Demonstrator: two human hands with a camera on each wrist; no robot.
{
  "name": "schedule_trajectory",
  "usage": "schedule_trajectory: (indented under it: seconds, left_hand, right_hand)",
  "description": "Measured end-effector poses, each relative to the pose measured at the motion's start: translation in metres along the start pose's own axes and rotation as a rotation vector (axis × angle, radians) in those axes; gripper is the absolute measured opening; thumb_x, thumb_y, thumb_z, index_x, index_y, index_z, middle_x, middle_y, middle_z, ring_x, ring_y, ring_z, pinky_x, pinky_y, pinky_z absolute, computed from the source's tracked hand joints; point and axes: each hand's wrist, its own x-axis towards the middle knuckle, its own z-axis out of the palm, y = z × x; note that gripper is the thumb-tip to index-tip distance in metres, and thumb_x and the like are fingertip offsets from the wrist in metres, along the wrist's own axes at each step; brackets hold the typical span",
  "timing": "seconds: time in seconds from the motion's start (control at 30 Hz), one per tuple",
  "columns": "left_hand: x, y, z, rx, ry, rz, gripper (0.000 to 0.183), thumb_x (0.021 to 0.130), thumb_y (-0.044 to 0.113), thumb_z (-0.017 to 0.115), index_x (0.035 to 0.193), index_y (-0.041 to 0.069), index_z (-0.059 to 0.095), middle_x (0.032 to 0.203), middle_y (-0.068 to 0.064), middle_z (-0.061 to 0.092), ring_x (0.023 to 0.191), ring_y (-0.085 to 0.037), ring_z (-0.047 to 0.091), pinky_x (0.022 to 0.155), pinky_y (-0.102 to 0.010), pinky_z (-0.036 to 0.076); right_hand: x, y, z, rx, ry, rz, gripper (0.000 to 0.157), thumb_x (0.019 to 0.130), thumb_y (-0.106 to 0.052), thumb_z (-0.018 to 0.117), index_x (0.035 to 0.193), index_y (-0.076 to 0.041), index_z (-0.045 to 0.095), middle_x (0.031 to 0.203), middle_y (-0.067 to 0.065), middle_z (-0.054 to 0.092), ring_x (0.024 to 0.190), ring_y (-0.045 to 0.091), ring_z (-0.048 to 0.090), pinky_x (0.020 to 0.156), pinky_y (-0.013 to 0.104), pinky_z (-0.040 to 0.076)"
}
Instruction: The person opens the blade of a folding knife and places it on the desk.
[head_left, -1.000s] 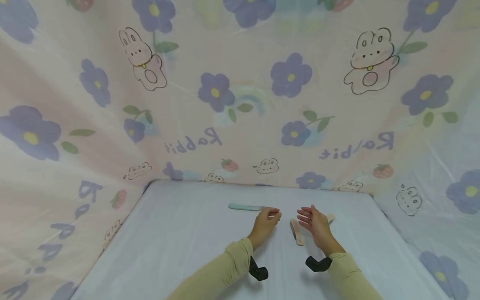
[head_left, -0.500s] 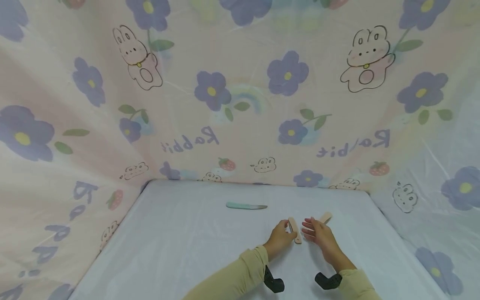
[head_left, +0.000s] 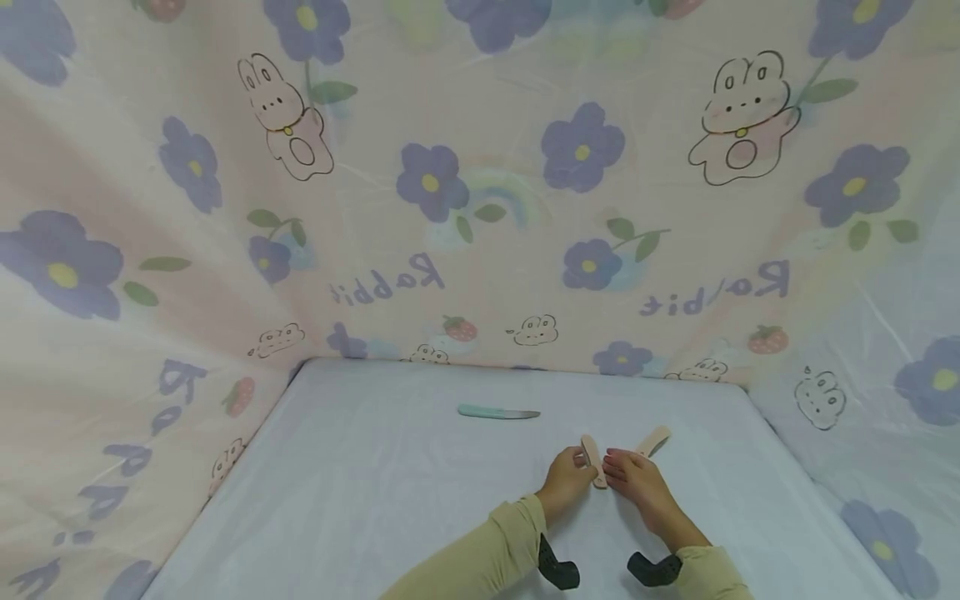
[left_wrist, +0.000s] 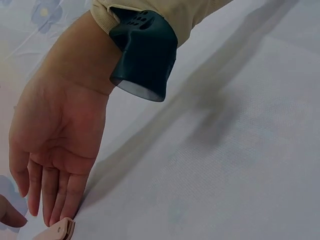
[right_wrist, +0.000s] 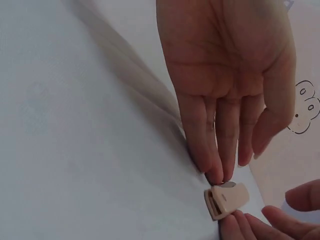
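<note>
A folded pocket knife with a beige handle (head_left: 592, 458) lies between the two hands on the white tabletop. The left hand (head_left: 567, 485) touches its left side with extended fingers, thumb apart. From the other side the right hand (head_left: 639, 483) has its straight fingertips at or against the handle. In the left wrist view the right palm shows, its fingertips beside the knife's end (left_wrist: 59, 230). The right wrist view has the left palm (right_wrist: 225, 60) above the knife (right_wrist: 231, 199) and right fingers below it. Behind the right hand lies a similar beige-handled knife (head_left: 657, 439), partly hidden.
A knife with a mint-green handle (head_left: 487, 412) lies farther back, its blade pointing right. The white-covered table (head_left: 337, 483) is enclosed by a patterned curtain (head_left: 495, 275). Black camera mounts (head_left: 558, 565) hang under both wrists.
The left hand has left the mint-green knife's tip and come right and nearer to touch the beige folding knife. The right hand has come down and closed in on that knife.
</note>
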Motion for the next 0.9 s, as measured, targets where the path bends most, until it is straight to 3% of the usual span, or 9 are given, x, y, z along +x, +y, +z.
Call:
schedule_trajectory:
  seconds: [0.23, 0.3, 0.47, 0.67, 0.8, 0.9]
  left_hand:
    - [-0.002, 0.002, -0.006, -0.045, -0.035, -0.041, 0.041, 0.082, 0.009, 0.062, 0.12, -0.005, 0.053, 0.103, -0.011, 0.063, 0.096, -0.023, 0.059, 0.083, -0.037, 0.05]
    - [-0.001, 0.001, -0.007, -0.094, -0.045, -0.042, 0.04, 0.081, 0.005, 0.061, 0.118, -0.007, 0.053, 0.099, -0.01, 0.064, 0.092, -0.021, 0.06, 0.08, -0.034, 0.052]
    - [0.0, -0.004, -0.009, -0.191, -0.073, 0.024, 0.031, 0.082, 0.003, 0.061, 0.11, -0.009, 0.056, 0.092, -0.007, 0.064, 0.082, -0.012, 0.06, 0.07, -0.026, 0.053]
    - [-0.001, -0.004, -0.014, -0.264, -0.022, -0.028, 0.026, 0.085, 0.0, 0.062, 0.109, -0.008, 0.059, 0.095, -0.009, 0.066, 0.081, -0.014, 0.061, 0.068, -0.029, 0.054]
    - [-0.002, -0.004, -0.018, -0.317, 0.006, 0.017, 0.024, 0.085, 0.001, 0.06, 0.107, -0.01, 0.06, 0.094, -0.012, 0.067, 0.079, -0.015, 0.061, 0.064, -0.028, 0.053]
    - [-0.004, -0.003, -0.022, -0.346, -0.014, 0.045, 0.023, 0.087, 0.004, 0.061, 0.106, -0.009, 0.061, 0.094, -0.012, 0.068, 0.08, -0.014, 0.062, 0.065, -0.028, 0.054]
  right_hand:
    - [-0.005, -0.002, 0.002, 0.079, -0.015, 0.036, 0.042, 0.102, -0.013, 0.03, 0.132, 0.017, 0.032, 0.129, 0.034, 0.044, 0.113, 0.032, 0.053, 0.091, 0.038, 0.048]
    - [-0.006, -0.003, 0.003, 0.151, -0.017, 0.048, 0.042, 0.101, -0.011, 0.031, 0.132, 0.017, 0.031, 0.126, 0.033, 0.047, 0.11, 0.03, 0.056, 0.091, 0.038, 0.048]
    - [-0.005, -0.002, 0.009, 0.286, -0.049, 0.057, 0.041, 0.098, -0.004, 0.038, 0.132, 0.018, 0.031, 0.114, 0.023, 0.058, 0.097, 0.019, 0.062, 0.089, 0.036, 0.049]
    - [-0.003, 0.0, 0.019, 0.235, -0.021, 0.028, 0.039, 0.094, 0.001, 0.049, 0.129, 0.016, 0.039, 0.109, 0.017, 0.061, 0.093, 0.018, 0.063, 0.084, 0.031, 0.052]
    - [-0.005, -0.003, 0.023, 0.214, 0.001, -0.006, 0.04, 0.093, -0.003, 0.054, 0.128, 0.013, 0.041, 0.113, 0.018, 0.059, 0.097, 0.019, 0.062, 0.085, 0.032, 0.051]
    - [-0.008, -0.008, 0.026, 0.234, 0.006, -0.027, 0.039, 0.094, -0.003, 0.053, 0.127, 0.012, 0.04, 0.11, 0.015, 0.059, 0.096, 0.015, 0.061, 0.087, 0.033, 0.051]
